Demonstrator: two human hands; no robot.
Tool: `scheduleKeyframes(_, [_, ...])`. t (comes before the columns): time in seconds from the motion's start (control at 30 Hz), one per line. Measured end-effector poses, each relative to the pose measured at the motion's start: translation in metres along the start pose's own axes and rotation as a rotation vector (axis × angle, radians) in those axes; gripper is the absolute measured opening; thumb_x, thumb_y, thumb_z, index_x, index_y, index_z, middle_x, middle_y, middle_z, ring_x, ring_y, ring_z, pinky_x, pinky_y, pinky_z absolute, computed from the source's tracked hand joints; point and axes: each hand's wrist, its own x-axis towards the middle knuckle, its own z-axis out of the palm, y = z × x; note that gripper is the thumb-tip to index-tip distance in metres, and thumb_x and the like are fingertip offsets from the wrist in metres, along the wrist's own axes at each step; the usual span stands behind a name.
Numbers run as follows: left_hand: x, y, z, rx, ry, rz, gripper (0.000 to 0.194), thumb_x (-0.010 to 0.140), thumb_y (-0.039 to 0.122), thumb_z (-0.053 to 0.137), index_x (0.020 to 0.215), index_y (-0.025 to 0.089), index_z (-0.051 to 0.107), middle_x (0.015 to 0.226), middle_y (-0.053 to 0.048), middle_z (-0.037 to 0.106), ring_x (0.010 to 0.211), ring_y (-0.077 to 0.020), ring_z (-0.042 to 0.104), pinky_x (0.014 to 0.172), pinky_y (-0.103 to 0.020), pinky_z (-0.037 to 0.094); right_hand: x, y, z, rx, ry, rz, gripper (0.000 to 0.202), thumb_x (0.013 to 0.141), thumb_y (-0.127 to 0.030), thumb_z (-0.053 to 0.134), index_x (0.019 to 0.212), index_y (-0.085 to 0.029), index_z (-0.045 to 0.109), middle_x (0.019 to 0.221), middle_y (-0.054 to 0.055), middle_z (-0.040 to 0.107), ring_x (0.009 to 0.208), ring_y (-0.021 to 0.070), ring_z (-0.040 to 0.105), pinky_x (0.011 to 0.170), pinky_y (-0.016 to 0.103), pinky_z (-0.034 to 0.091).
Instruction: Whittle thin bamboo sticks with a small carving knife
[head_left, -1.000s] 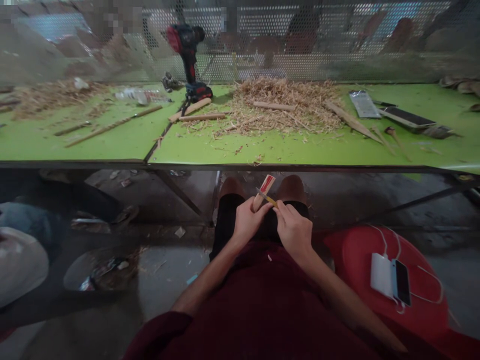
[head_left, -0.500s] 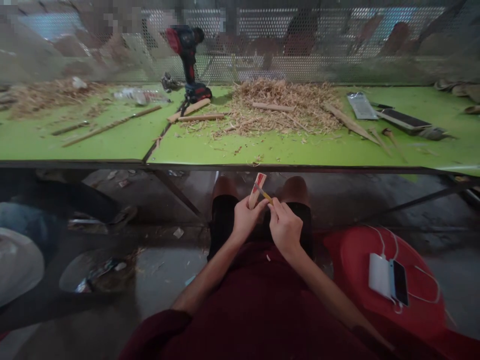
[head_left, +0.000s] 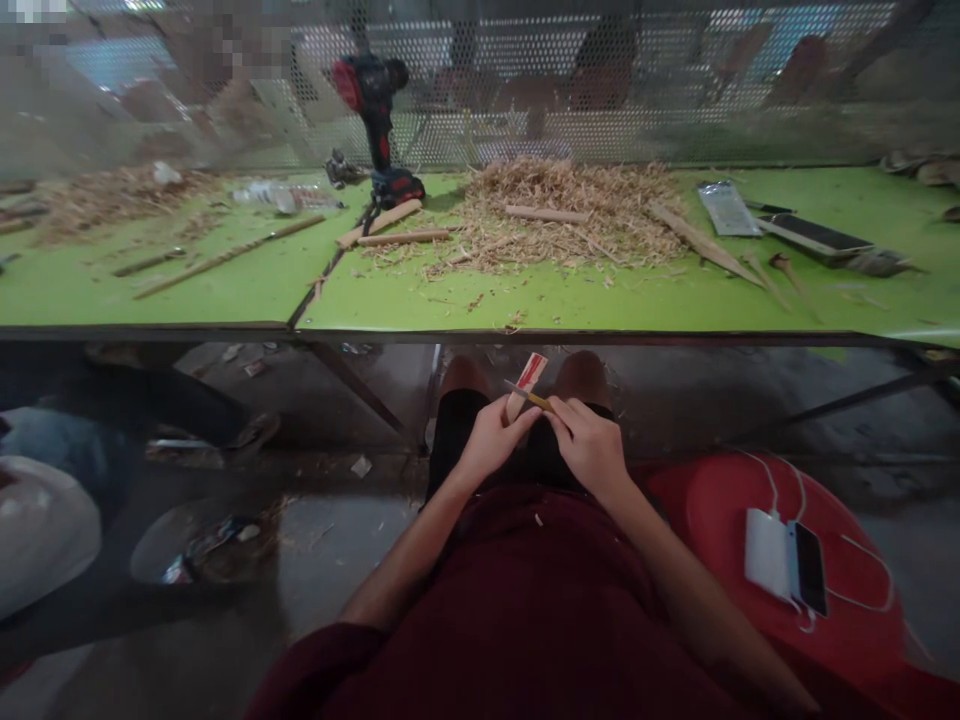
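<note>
My left hand is closed around the lower end of a small flat piece of wood with red marking on its face. The wood tilts up and to the right above my lap. My right hand grips the yellowish handle of a carving knife. The slim blade points left and lies across the wood, just above my left fingers. My left thumb reaches toward the knife handle; whether it presses on it I cannot make out.
On the green table are a heap of wood shavings, a cordless drill, wooden sticks and a plastic bottle. A red stool at my right bears a white power bank and a phone. Another person's leg is at left.
The wood has tilted further to the right. The knife has turned flatter across it, and my right hand has shifted slightly right and down.
</note>
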Motion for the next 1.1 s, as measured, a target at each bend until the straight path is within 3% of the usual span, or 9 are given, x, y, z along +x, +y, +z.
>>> scheduleKeyframes(0.2, [-0.002, -0.011, 0.001, 0.106, 0.123, -0.041, 0.041, 0.083, 0.054, 0.072, 0.080, 0.013, 0.073, 0.069, 0.001, 0.061, 0.066, -0.0128, 0.049, 0.064, -0.025, 0.037, 0.008, 0.005, -0.010, -0.104, -0.147, -0.109, 0.041, 0.110, -0.035, 0.040, 0.125, -0.020, 0.076, 0.089, 0.007, 0.076, 0.069, 0.0148, 0.065, 0.056, 0.027, 0.035])
scheduleKeyframes(0.33, [-0.001, -0.016, -0.005, 0.197, 0.091, -0.010, 0.039, 0.086, 0.053, 0.070, 0.086, 0.014, 0.075, 0.069, 0.001, 0.064, 0.064, -0.0132, 0.050, 0.063, -0.025, 0.037, 0.014, 0.005, -0.013, -0.151, -0.207, -0.148, 0.041, 0.111, -0.037, 0.039, 0.122, -0.023, 0.076, 0.090, 0.005, 0.077, 0.065, 0.0138, 0.062, 0.054, 0.029, 0.029])
scheduleKeyframes(0.47, [-0.001, -0.015, -0.007, 0.227, 0.098, 0.037, 0.035, 0.089, 0.049, 0.068, 0.091, 0.015, 0.076, 0.074, -0.001, 0.068, 0.068, -0.0142, 0.054, 0.066, -0.026, 0.039, 0.015, 0.001, -0.012, -0.162, -0.164, -0.151, 0.044, 0.111, -0.039, 0.037, 0.122, -0.022, 0.076, 0.088, 0.005, 0.076, 0.065, 0.0137, 0.062, 0.054, 0.029, 0.027])
scheduleKeyframes(0.63, [-0.003, -0.011, 0.004, 0.160, 0.218, -0.019, 0.039, 0.089, 0.053, 0.067, 0.085, 0.014, 0.073, 0.068, 0.000, 0.064, 0.068, -0.0147, 0.052, 0.065, -0.025, 0.039, 0.010, -0.014, -0.007, -0.167, -0.052, -0.041, 0.045, 0.112, -0.038, 0.036, 0.123, -0.020, 0.075, 0.084, 0.006, 0.075, 0.060, 0.0126, 0.058, 0.053, 0.029, 0.026])
scheduleKeyframes(0.7, [-0.003, -0.010, 0.004, 0.140, 0.216, -0.023, 0.042, 0.089, 0.055, 0.067, 0.085, 0.014, 0.073, 0.069, 0.000, 0.064, 0.068, -0.0148, 0.052, 0.065, -0.025, 0.038, 0.009, -0.015, -0.006, -0.162, -0.033, -0.031, 0.045, 0.111, -0.038, 0.036, 0.122, -0.020, 0.076, 0.082, 0.006, 0.074, 0.058, 0.0123, 0.057, 0.052, 0.028, 0.026])
scheduleKeyframes(0.87, [0.000, -0.006, -0.010, 0.266, 0.071, 0.022, 0.041, 0.089, 0.056, 0.067, 0.088, 0.015, 0.075, 0.070, 0.000, 0.064, 0.064, -0.0138, 0.050, 0.065, -0.026, 0.036, 0.013, -0.003, -0.010, -0.157, -0.120, -0.108, 0.045, 0.111, -0.040, 0.037, 0.120, -0.022, 0.077, 0.083, 0.005, 0.074, 0.061, 0.0128, 0.058, 0.053, 0.029, 0.024])
scheduleKeyframes(0.97, [0.002, -0.006, -0.012, 0.333, 0.106, 0.013, 0.041, 0.088, 0.057, 0.068, 0.086, 0.016, 0.075, 0.069, 0.000, 0.063, 0.063, -0.0142, 0.050, 0.065, -0.027, 0.035, 0.015, 0.001, -0.011, -0.154, -0.157, -0.098, 0.044, 0.111, -0.040, 0.037, 0.123, -0.023, 0.076, 0.085, 0.005, 0.074, 0.063, 0.0134, 0.058, 0.054, 0.029, 0.024])
scheduleKeyframes(1.1, [0.003, -0.008, -0.001, 0.260, 0.187, -0.030, 0.041, 0.086, 0.057, 0.069, 0.085, 0.016, 0.075, 0.070, -0.001, 0.065, 0.067, -0.0151, 0.053, 0.066, -0.026, 0.039, 0.013, -0.006, -0.006, -0.153, -0.138, -0.022, 0.046, 0.111, -0.040, 0.035, 0.124, -0.022, 0.076, 0.087, 0.007, 0.075, 0.063, 0.0140, 0.059, 0.054, 0.029, 0.024])
